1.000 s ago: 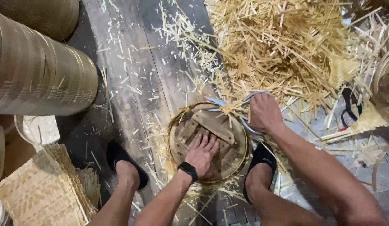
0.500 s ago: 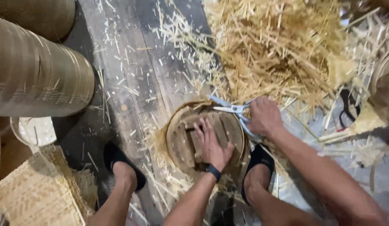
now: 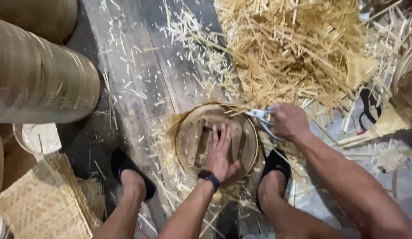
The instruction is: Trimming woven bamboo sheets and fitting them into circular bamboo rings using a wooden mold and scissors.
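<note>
A round bamboo basket tray [image 3: 188,137] with wooden slats across it lies on the floor between my feet. My left hand [image 3: 222,152] presses flat on its middle, fingers spread, with a dark watch on the wrist. My right hand [image 3: 289,121] grips a pair of scissors [image 3: 261,117] at the tray's upper right rim, the blades pointing left over thin strips that stick out from the edge.
A big heap of cut bamboo slivers [image 3: 299,48] covers the floor behind the tray. Stacked bamboo rolls [image 3: 37,84] stand at the left, a woven mat [image 3: 42,208] at the lower left. My feet in black shoes [image 3: 126,168] flank the tray on dark planks.
My left hand has turned on the tray so the fingers point up, and the tray has rotated with it. My right hand has stayed at the rim with the scissors.
</note>
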